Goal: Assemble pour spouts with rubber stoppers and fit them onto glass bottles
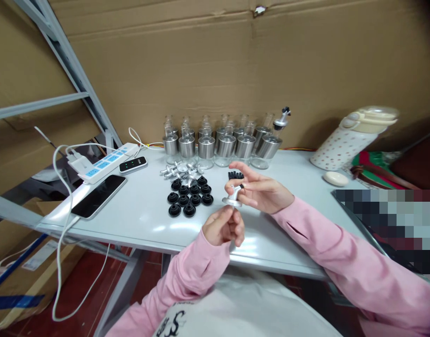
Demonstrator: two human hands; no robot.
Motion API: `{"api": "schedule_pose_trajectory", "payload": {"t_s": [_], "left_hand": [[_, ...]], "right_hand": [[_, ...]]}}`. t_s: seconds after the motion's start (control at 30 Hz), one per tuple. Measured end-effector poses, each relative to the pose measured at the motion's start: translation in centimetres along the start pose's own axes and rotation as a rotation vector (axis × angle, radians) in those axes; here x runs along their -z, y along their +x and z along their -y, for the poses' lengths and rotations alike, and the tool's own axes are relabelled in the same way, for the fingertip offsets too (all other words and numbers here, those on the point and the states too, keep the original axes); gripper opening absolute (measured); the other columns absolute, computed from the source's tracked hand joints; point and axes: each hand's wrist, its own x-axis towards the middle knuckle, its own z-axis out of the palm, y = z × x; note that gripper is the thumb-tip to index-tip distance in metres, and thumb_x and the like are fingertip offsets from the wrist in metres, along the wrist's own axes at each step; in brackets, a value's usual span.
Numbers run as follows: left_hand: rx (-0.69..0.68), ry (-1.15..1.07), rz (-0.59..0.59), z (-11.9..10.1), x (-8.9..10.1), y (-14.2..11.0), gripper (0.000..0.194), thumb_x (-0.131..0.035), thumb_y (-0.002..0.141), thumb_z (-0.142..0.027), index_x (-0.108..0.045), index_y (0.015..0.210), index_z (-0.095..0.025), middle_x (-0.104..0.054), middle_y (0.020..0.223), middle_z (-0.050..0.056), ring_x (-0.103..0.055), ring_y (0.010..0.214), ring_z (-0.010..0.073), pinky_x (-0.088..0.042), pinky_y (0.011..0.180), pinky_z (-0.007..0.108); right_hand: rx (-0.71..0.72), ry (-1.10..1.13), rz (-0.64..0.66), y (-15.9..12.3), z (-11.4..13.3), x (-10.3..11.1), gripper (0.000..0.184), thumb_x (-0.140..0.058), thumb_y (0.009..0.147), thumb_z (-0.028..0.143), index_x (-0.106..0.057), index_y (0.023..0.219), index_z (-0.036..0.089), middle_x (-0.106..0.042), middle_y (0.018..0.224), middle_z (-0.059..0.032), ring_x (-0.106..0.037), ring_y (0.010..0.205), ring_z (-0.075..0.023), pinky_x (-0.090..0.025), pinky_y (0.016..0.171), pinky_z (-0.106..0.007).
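Spout [231,201] held above the desk [141,217], right of the black stoppers [184,200]. Left hand [223,226] pinches it from below; right hand [266,190] grips its upper end. Judged step: assembling the spout; next move calls for steady support, careful alignment.

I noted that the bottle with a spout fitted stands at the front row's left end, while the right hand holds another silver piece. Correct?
Not the left end: the head view shows the bottle with the fitted spout at the front row's right end. The right hand does hold another silver piece.
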Motion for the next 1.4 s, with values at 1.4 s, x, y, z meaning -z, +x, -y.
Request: {"api": "schedule_pose_trajectory", "payload": {"t_s": [1.4], "left_hand": [[-0.989, 1.025, -0.393, -1.1, 0.7, -1.6, 0.026, -0.064, 0.071, -0.005, -0.055, 0.090, -0.021, -0.052, 0.086, 0.003, -0.053, 0.084, 0.0151, -0.050, 0.072, 0.029]], "right_hand": [[0.057, 0.105, -0.152, -0.1, 0.4, 0.1, 0.036, -0.049, 0.071, 0.011, -0.046, 0.105, 0.023, -0.055, 0.082, 0.0006, -0.040, 0.049, -0.0047, -0.040, 0.063, -0.027]]}}
